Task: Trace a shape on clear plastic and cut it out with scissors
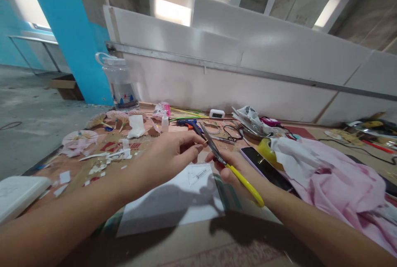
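Note:
My right hand (pixel 231 165) is closed on yellow-handled scissors (pixel 246 184), whose blades point up and to the left, somewhat apart. Beside the blade tips, my left hand (pixel 176 151) pinches a small thin piece (pixel 204 142) between thumb and fingers; what it is cannot be made out. Below both hands lies a white paper sheet (pixel 173 205) with small dark print near its top edge. Just beyond the fingertips is a blue glue gun (pixel 190 124).
Paper scraps (pixel 116 155) and pink fan-like pieces (pixel 80 139) lie at left, near a water jug (pixel 120 83). A phone (pixel 266 170), yellow tape roll (pixel 270 153) and pink cloth (pixel 344 180) lie at right. A white panel wall (pixel 186 87) stands behind.

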Available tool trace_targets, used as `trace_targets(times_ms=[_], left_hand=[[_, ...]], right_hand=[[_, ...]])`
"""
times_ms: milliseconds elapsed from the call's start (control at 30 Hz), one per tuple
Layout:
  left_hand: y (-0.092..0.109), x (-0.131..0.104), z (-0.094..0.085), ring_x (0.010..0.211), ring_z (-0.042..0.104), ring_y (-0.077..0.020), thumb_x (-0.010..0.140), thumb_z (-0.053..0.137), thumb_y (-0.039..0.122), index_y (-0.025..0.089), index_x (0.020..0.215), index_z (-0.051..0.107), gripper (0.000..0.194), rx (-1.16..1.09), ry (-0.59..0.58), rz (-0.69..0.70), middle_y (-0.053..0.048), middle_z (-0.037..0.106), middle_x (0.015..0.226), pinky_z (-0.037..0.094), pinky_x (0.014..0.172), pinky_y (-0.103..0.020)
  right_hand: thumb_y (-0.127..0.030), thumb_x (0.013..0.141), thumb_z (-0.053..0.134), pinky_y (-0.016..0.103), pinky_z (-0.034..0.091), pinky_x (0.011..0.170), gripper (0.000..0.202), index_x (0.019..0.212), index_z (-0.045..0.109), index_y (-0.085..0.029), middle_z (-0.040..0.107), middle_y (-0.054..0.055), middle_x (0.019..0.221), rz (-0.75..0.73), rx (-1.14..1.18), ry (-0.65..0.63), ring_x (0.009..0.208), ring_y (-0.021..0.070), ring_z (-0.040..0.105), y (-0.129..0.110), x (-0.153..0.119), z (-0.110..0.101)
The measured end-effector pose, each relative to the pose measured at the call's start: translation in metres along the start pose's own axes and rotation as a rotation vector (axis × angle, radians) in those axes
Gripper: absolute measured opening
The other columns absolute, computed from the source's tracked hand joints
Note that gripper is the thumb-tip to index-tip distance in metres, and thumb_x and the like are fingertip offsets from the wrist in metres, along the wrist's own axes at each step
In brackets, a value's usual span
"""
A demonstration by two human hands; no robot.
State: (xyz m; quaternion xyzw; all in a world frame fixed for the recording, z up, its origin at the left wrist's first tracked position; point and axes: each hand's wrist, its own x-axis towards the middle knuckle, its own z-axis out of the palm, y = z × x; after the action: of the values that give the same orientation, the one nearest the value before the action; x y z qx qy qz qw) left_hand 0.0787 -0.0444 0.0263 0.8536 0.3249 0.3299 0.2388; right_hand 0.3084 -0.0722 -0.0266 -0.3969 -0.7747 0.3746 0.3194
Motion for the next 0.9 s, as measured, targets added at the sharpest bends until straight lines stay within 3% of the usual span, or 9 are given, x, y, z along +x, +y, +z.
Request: trace_targets(times_ms=[400, 900], left_hand=[[-0.002, 0.0003, 0.0011, 0.063, 0.059, -0.0099, 0.091, 0.051, 0.021, 0.02, 0.089, 0.073, 0.023, -0.042, -0.011, 0.016, 0.002, 0.069, 0.069, 0.042, 0.06, -0.021], [-0.0022, -0.001, 0.0008, 0.066, 0.059, -0.0118, 0.089, 0.049, 0.02, 0.02, 0.093, 0.073, 0.024, 0.029, -0.067, -0.04, 0.001, 0.069, 0.073, 0.04, 0.061, -0.022]], right_hand=[[-0.078, 0.081, 0.05, 0.026, 0.032, 0.058, 0.068, 0.119, 0.054, -0.022, 0.046, -0.001, 0.081, -0.001, 0.019, -0.062, 0.065, 0.0127, 0.037, 0.0032, -0.0015, -0.0042], [-0.081, 0.078, 0.05, 0.024, 0.035, 0.058, 0.069, 0.108, 0.059, -0.02, 0.049, -0.001, 0.078, 0.041, -0.011, 0.008, 0.066, 0.0136, 0.043, 0.0022, 0.0007, -0.002]])
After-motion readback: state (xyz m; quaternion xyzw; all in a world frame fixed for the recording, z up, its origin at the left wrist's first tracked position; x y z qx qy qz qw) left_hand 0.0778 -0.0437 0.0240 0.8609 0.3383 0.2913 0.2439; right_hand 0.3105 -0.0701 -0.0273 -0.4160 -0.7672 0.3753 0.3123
